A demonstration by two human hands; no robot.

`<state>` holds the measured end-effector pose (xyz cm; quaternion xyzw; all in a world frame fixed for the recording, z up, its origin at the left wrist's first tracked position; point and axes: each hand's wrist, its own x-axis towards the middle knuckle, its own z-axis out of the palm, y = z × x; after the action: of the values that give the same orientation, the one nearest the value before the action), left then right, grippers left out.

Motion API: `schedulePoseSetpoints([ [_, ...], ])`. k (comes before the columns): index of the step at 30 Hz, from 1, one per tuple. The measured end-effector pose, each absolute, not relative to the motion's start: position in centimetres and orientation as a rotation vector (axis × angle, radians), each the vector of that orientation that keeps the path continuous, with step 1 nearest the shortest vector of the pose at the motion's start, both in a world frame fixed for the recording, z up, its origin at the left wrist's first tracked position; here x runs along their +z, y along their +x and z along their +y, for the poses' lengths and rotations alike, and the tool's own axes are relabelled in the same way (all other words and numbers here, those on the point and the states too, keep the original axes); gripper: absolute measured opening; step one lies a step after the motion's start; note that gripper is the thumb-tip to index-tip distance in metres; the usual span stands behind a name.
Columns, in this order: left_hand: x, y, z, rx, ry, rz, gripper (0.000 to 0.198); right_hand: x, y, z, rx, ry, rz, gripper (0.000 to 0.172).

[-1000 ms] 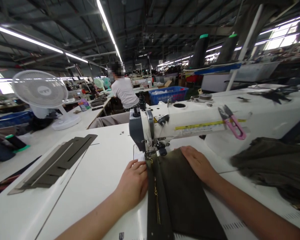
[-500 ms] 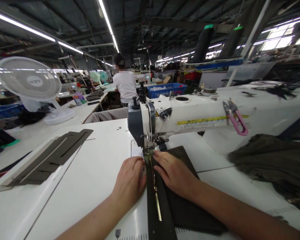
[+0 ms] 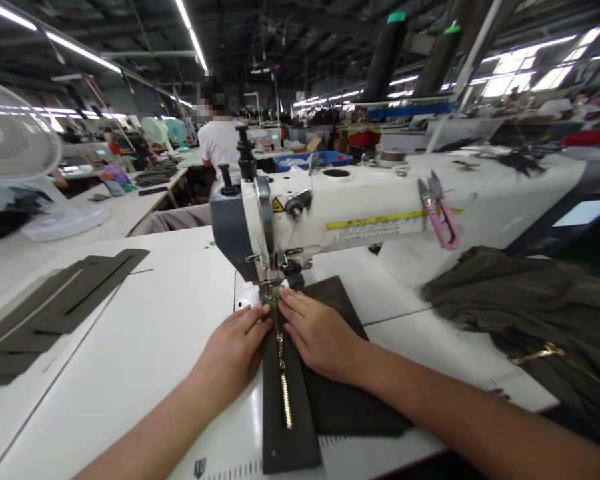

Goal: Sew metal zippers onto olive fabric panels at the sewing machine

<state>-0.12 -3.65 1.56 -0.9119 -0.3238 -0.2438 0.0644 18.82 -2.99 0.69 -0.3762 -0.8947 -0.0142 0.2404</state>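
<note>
I am observing a white bench [image 3: 170, 333] carrying a white sewing machine [image 3: 360, 213]. A dark olive zipper panel [image 3: 330, 407] is lying flat under its needle. Grey slotted pieces [image 3: 55, 307] are lying stacked at left, and an olive fabric heap [image 3: 530, 313] is resting at right.

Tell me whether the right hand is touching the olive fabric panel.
Touching. The head view shows the right hand lying flat on the olive fabric panel, just right of the brass zipper.

You're only getting one readable mark: a "10" sitting on the ruler scale [image 3: 199, 467] at the front edge of the table [image 3: 130, 347]. The yellow label [image 3: 380, 221] on your sewing machine [image 3: 360, 193] is coming out too blurry.
</note>
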Motion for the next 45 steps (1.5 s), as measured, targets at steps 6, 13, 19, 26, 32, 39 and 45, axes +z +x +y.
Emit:
schedulePoseSetpoints([
  [6, 2.1, 0.4, -3.9, -0.693, -2.754, -1.079, 0.025, 0.5, 19.1, -2.5, -0.075, -0.956, -2.451, 0.039],
  [13, 1.7, 0.9, -3.7, -0.658, -2.738, -1.212, 0.024, 0.6, 19.7, -1.6, 0.031, -0.846, -2.455, 0.033],
  [19, 1.8, 0.9, -3.9, -0.619, -2.709, -1.307, 0.033, 2.0, 19.0, -3.6, 0.359, -0.860, -2.328, 0.016],
  [26, 2.5, 0.7, -6.5, -0.605, -2.755, -1.153, 0.027, 2.0, 18.8, -7.1, 0.236, -0.905, -2.290, 0.017],
  [32, 2.0, 0.8, -8.0, -0.699, -2.736, -1.186, 0.033, 1.0, 19.1, -11.4, -0.189, -0.809, -2.360, 0.027],
  [39, 1.7, 1.0, -8.2, -0.771, -2.704, -1.200, 0.028, -0.2, 18.1, -11.8, -0.280, -0.810, -2.287, 0.029],
  [45, 1.8, 1.2, -8.2, -0.689, -2.704, -1.240, 0.026, -0.3, 18.4, -11.2, -0.246, -0.736, -2.214, 0.031],
])
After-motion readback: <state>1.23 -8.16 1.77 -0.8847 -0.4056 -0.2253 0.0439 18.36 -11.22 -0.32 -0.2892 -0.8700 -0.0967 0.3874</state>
